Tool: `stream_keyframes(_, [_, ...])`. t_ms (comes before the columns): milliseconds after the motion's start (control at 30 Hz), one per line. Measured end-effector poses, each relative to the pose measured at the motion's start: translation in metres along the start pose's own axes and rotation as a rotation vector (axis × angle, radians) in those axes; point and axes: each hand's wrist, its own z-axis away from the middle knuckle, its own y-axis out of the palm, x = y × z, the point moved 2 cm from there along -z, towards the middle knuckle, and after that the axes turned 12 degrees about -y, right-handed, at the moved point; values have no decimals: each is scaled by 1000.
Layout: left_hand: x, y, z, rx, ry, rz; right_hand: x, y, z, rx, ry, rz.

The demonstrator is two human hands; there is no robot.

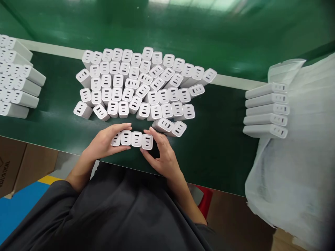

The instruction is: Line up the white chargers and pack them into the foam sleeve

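Bracing a row of four white chargers (136, 139) from both ends: left hand (104, 141) closed round one end, right hand (164, 155) round the other. Row sits near the front edge of the green table (214, 153), just before a loose cluster of chargers (117, 94). Middle units seem held by end pressure alone; uneven squeeze might buckle them out. Two tilted chargers (165, 124) near right fingertips, could topple if knocked
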Motion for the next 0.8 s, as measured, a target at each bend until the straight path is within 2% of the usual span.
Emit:
stream_keyframes(133, [1,-3,1,1,1,-6,-1,3,0,-24,-31,-14])
stream_keyframes(233, [-2,-7,-1,-22,81,-82,1,-1,-1,-57,-90,5])
stream_keyframes(333, [-9,-11,-3,-94,228,-182,3,-13,0,-248,-105,160])
stream_keyframes(400, [-15,-11,-5,-128,290,-248,1,-22,1,-352,-44,313])
stream_keyframes(467, [-20,-11,-6,-139,324,-300,-4,-27,2,-321,22,429])
stream_keyframes(567, [-24,-10,-8,-142,336,-347,-12,-31,4,-190,48,469])
stream_keyframes(800, [-38,-4,-13,-88,370,-472,-11,-44,13,-206,-52,131])
